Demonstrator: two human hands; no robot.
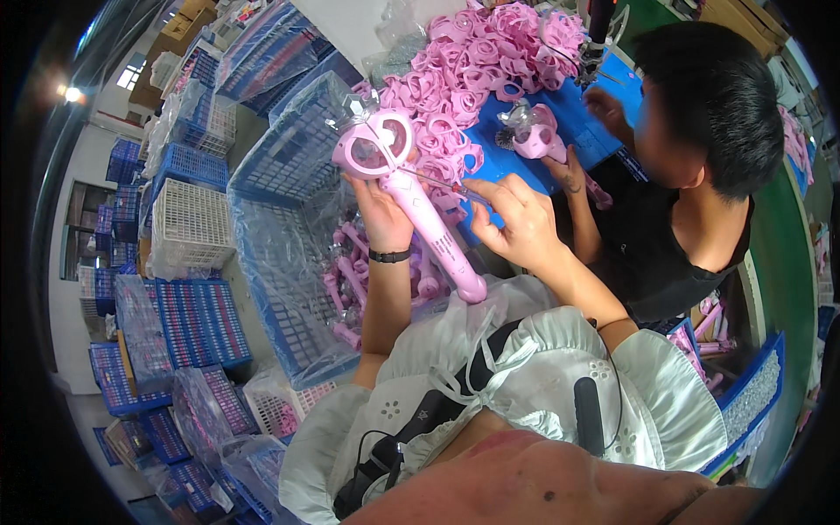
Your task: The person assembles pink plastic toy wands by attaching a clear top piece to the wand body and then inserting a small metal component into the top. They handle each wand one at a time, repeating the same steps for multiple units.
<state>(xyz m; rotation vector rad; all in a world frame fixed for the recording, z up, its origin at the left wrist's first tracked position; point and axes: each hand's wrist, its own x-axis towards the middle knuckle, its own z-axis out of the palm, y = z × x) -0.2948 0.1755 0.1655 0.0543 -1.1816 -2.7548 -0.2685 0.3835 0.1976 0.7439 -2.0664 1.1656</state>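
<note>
A pink toy wand [429, 223] lies slantwise in front of me, its ring-shaped head at the upper left and its rounded handle end near my lap. A clear crown-like piece [354, 109] tops the ring. My left hand [382, 213] is closed round the wand's neck from behind. Pinched in my right hand [525, 219] is a thin metal-shafted tool [435, 181] with a reddish part by the fingers. The shaft points at the neck just below the ring; whether its tip touches cannot be told.
A pile of pink ring-shaped parts [455, 79] covers the blue tabletop [494, 162]. On my left stands a lined blue crate [276, 210] holding pink wand handles [350, 280]. To my right, a co-worker [691, 166] holds another pink wand head [534, 131]. Stacked crates [188, 219] fill the far left.
</note>
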